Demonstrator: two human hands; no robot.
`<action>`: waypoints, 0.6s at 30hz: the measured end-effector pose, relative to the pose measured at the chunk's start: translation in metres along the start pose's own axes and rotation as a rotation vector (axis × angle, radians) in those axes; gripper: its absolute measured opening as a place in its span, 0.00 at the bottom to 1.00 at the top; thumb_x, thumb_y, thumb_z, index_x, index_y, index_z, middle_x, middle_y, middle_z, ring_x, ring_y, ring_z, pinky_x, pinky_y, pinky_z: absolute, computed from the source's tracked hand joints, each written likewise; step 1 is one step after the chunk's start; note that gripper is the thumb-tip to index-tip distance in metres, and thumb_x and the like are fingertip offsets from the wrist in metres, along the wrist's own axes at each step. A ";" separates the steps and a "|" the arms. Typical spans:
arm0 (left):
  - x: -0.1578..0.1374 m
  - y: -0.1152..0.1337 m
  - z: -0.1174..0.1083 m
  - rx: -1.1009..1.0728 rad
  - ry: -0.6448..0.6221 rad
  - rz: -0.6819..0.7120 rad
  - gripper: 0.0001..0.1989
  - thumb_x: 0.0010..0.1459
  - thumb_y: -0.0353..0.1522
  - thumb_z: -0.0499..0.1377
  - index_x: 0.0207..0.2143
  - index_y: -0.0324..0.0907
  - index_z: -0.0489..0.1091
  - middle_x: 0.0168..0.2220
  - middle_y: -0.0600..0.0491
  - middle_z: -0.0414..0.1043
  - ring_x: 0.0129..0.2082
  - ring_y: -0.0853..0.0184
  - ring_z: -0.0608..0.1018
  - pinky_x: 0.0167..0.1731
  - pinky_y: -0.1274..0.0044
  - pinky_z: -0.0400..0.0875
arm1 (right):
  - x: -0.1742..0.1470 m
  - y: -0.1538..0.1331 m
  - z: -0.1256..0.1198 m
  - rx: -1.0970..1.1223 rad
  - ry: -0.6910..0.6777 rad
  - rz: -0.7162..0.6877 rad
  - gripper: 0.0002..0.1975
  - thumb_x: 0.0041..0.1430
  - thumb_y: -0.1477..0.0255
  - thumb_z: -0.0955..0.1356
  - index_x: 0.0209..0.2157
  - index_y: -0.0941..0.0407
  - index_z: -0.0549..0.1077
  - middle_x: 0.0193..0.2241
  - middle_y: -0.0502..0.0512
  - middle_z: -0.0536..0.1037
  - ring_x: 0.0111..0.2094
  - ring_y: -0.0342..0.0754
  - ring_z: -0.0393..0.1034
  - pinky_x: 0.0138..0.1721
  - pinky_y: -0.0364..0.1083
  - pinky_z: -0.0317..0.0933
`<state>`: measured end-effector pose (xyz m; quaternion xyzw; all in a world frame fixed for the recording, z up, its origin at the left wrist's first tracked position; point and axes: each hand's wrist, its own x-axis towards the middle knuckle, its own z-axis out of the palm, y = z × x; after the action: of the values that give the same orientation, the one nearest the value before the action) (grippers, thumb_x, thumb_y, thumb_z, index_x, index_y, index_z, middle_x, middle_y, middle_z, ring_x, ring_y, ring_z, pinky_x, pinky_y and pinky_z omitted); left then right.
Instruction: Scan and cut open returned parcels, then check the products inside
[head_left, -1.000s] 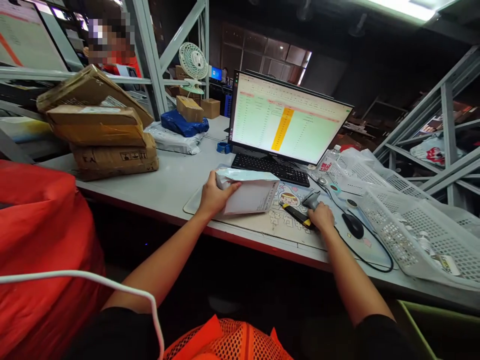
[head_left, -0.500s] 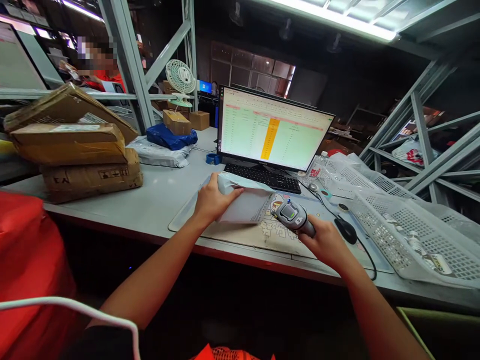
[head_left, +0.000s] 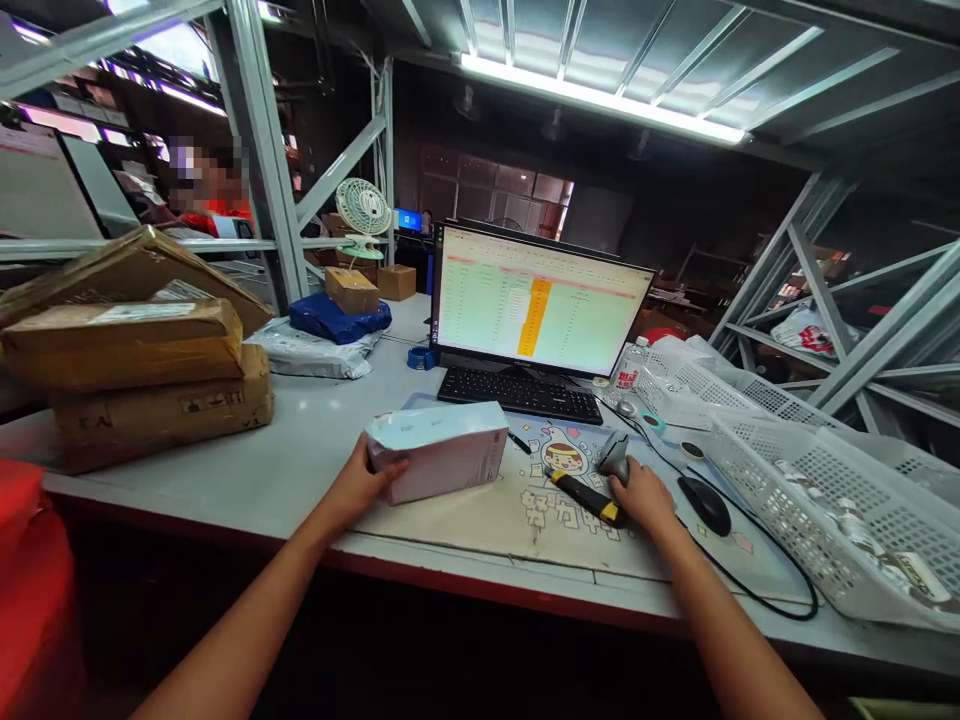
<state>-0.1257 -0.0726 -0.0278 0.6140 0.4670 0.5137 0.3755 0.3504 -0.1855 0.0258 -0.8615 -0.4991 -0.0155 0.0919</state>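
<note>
My left hand (head_left: 367,485) is closed around the left end of a pale box (head_left: 442,465), its thumb on the front face. The box is close above, or on, the printed desk mat (head_left: 480,530); I cannot tell which. My right hand (head_left: 646,497) grips a grey handheld barcode scanner (head_left: 613,456) low over the mat's right half, its head tilted up and away. Just left of that hand lies a black and yellow utility knife (head_left: 585,496). A dark pen (head_left: 519,442) lies by the box's right end.
A monitor (head_left: 532,300) and keyboard (head_left: 517,395) stand behind the mat. At right are a mouse (head_left: 705,503), its cable, and white plastic baskets (head_left: 787,510) with small bottles. Cardboard boxes (head_left: 157,410) and bagged parcels (head_left: 315,350) pile at left. A person (head_left: 217,195) is beyond the frame.
My left hand has moved left and down with the box, now turned long side toward me. The scanner has swung away from the box to the right, uncovering the knife. The view has tilted.
</note>
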 end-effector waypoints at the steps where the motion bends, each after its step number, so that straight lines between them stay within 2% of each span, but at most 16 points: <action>1: 0.000 -0.001 0.002 -0.023 -0.024 -0.003 0.45 0.46 0.55 0.71 0.61 0.44 0.64 0.64 0.39 0.72 0.67 0.45 0.73 0.67 0.58 0.68 | 0.004 -0.003 -0.004 0.005 0.010 0.004 0.31 0.69 0.60 0.66 0.66 0.64 0.68 0.55 0.74 0.79 0.54 0.63 0.77 0.53 0.54 0.67; 4: 0.000 -0.001 0.006 -0.022 -0.053 0.007 0.48 0.45 0.51 0.74 0.64 0.45 0.65 0.67 0.40 0.70 0.70 0.45 0.69 0.71 0.57 0.63 | 0.024 -0.024 -0.021 0.041 0.068 -0.025 0.29 0.71 0.61 0.63 0.65 0.64 0.69 0.57 0.76 0.77 0.58 0.64 0.74 0.56 0.55 0.66; 6: 0.000 0.000 0.007 -0.007 -0.058 0.043 0.49 0.44 0.49 0.75 0.66 0.45 0.64 0.68 0.41 0.68 0.71 0.46 0.67 0.73 0.57 0.60 | 0.043 -0.051 -0.024 0.070 0.079 -0.089 0.28 0.74 0.63 0.60 0.68 0.61 0.67 0.61 0.72 0.75 0.63 0.61 0.70 0.60 0.53 0.63; 9: -0.001 0.000 0.006 0.020 -0.059 0.031 0.50 0.45 0.47 0.76 0.68 0.45 0.62 0.69 0.42 0.67 0.72 0.46 0.66 0.73 0.57 0.59 | 0.073 -0.098 -0.006 0.091 -0.018 -0.180 0.28 0.73 0.65 0.63 0.70 0.56 0.65 0.65 0.66 0.73 0.65 0.57 0.67 0.64 0.48 0.59; 12: -0.002 -0.001 0.004 0.050 -0.080 -0.008 0.50 0.48 0.47 0.75 0.69 0.46 0.62 0.70 0.42 0.66 0.73 0.47 0.66 0.73 0.58 0.60 | 0.093 -0.133 0.021 0.084 -0.118 -0.154 0.37 0.68 0.68 0.68 0.75 0.59 0.59 0.66 0.72 0.70 0.66 0.63 0.66 0.63 0.53 0.60; 14: -0.003 -0.001 0.003 0.060 -0.087 -0.031 0.50 0.49 0.48 0.74 0.70 0.45 0.61 0.71 0.41 0.65 0.72 0.47 0.67 0.72 0.57 0.61 | 0.101 -0.143 0.032 0.079 -0.139 -0.110 0.38 0.69 0.69 0.67 0.76 0.60 0.55 0.68 0.78 0.66 0.67 0.68 0.63 0.63 0.59 0.60; 18: -0.003 -0.002 0.002 0.067 -0.063 -0.069 0.53 0.48 0.49 0.74 0.71 0.43 0.58 0.71 0.39 0.65 0.71 0.45 0.68 0.72 0.55 0.60 | 0.111 -0.144 0.038 0.091 -0.165 -0.094 0.33 0.71 0.69 0.65 0.75 0.59 0.60 0.69 0.78 0.63 0.70 0.71 0.58 0.65 0.63 0.57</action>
<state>-0.1239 -0.0753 -0.0306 0.6257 0.4926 0.4651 0.3867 0.2792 -0.0139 0.0221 -0.8306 -0.5449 0.0737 0.0885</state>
